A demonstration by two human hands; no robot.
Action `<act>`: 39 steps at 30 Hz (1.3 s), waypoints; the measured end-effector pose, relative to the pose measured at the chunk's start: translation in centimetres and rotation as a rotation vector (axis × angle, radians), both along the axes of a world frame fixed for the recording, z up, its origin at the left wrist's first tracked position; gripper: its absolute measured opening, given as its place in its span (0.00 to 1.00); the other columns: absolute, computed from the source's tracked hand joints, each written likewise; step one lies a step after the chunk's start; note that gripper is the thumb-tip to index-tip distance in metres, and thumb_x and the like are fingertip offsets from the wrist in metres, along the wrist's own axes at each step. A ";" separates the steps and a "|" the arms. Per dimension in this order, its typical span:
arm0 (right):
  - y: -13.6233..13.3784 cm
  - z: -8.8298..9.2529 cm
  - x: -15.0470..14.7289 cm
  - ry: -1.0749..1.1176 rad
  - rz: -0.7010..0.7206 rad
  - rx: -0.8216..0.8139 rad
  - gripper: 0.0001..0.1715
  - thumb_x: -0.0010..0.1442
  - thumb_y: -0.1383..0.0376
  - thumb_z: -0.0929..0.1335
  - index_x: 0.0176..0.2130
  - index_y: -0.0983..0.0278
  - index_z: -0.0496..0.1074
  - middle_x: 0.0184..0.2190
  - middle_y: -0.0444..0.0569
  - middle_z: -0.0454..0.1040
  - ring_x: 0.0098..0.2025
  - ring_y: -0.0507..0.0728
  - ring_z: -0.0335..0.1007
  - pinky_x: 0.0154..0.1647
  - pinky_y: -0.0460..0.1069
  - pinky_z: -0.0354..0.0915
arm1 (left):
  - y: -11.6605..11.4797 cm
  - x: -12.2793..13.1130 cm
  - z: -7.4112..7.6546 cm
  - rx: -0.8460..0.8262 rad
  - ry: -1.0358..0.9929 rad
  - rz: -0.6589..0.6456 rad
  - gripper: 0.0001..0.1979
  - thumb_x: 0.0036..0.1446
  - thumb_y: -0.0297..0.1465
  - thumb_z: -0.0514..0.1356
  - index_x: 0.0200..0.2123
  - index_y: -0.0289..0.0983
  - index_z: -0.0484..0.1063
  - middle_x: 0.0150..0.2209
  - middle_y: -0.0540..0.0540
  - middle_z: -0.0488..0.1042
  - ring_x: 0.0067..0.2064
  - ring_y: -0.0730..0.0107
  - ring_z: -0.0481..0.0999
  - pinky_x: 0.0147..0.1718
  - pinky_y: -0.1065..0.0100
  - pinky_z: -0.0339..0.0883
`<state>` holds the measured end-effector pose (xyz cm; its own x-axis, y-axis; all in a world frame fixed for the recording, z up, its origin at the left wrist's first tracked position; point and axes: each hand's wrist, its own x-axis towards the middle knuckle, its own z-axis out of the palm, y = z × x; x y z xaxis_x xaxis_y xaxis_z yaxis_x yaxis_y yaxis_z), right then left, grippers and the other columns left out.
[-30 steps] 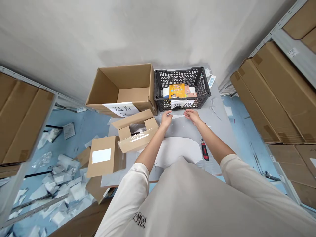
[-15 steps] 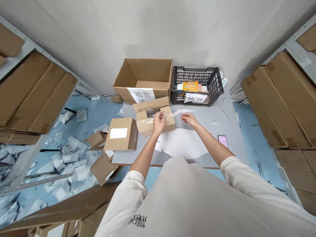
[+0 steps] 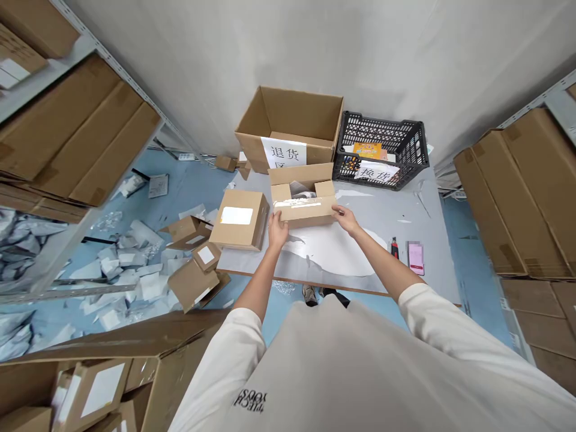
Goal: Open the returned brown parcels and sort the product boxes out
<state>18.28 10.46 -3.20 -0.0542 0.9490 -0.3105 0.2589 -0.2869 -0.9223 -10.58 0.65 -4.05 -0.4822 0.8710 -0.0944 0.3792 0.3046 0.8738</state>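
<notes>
A small cardboard box [image 3: 310, 214] stands on the table with its flaps raised and strips of clear tape shining on the near flap. Something grey and white shows inside, but I cannot make out what. My left hand [image 3: 278, 231] grips the box's near left corner, thumb against the front. At the right end, my right hand [image 3: 345, 218] has the edge pinched between thumb and fingers. Just left of my left hand sits a closed cardboard box [image 3: 245, 231] with a white label.
Behind stand a large open carton [image 3: 249, 144] with a paper sign and a black plastic crate [image 3: 411, 162] holding small packages. A red-and-black utility knife [image 3: 395, 248] and a phone [image 3: 416, 258] lie on the table's right. Boxes and white packaging litter the floor at left.
My hands were raised apart above and beside the open box; now both hold its two ends. The box has been turned squarer to me, and the view has shifted.
</notes>
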 end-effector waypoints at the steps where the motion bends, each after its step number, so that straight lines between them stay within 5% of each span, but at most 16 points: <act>1: -0.5 0.0 0.3 -0.014 -0.010 0.006 0.21 0.52 0.60 0.78 0.47 0.58 0.84 0.60 0.52 0.82 0.61 0.62 0.77 0.73 0.64 0.69 | -0.5 0.2 -0.1 0.021 0.002 0.010 0.27 0.62 0.30 0.66 0.64 0.39 0.77 0.72 0.31 0.70 0.79 0.41 0.63 0.79 0.45 0.56; 9: -3.9 2.1 3.8 -0.087 -0.077 0.197 0.15 0.54 0.59 0.78 0.44 0.59 0.86 0.56 0.54 0.83 0.62 0.65 0.79 0.73 0.63 0.70 | -4.0 3.4 1.7 0.118 0.026 0.032 0.25 0.65 0.30 0.64 0.65 0.38 0.79 0.67 0.32 0.71 0.75 0.42 0.69 0.77 0.47 0.61; 17: -5.9 5.2 7.1 -0.023 -0.032 0.412 0.19 0.60 0.53 0.77 0.48 0.58 0.86 0.57 0.56 0.82 0.66 0.67 0.76 0.73 0.65 0.71 | -7.5 6.9 6.8 0.265 0.112 0.046 0.28 0.66 0.31 0.63 0.69 0.39 0.76 0.71 0.33 0.67 0.77 0.43 0.65 0.79 0.49 0.56; 22: -7.4 7.8 5.6 0.052 0.066 0.464 0.24 0.64 0.51 0.76 0.55 0.57 0.85 0.64 0.57 0.77 0.73 0.68 0.69 0.73 0.64 0.72 | -11.2 6.5 10.1 0.330 0.214 0.138 0.30 0.67 0.32 0.64 0.72 0.42 0.74 0.73 0.36 0.65 0.79 0.45 0.62 0.80 0.50 0.54; 30: -9.6 11.2 -5.1 0.179 0.303 0.524 0.30 0.66 0.45 0.76 0.60 0.57 0.83 0.70 0.59 0.70 0.76 0.70 0.65 0.70 0.63 0.74 | -18.6 0.1 13.5 0.397 0.341 0.394 0.30 0.68 0.32 0.63 0.72 0.41 0.71 0.73 0.34 0.63 0.79 0.47 0.60 0.80 0.50 0.54; 39: -14.7 11.7 -24.9 0.256 0.559 0.587 0.28 0.65 0.45 0.75 0.56 0.58 0.85 0.67 0.60 0.75 0.74 0.69 0.68 0.69 0.63 0.75 | -28.4 -12.4 12.9 0.315 0.371 0.718 0.35 0.64 0.27 0.64 0.73 0.38 0.64 0.74 0.31 0.58 0.80 0.46 0.58 0.81 0.49 0.50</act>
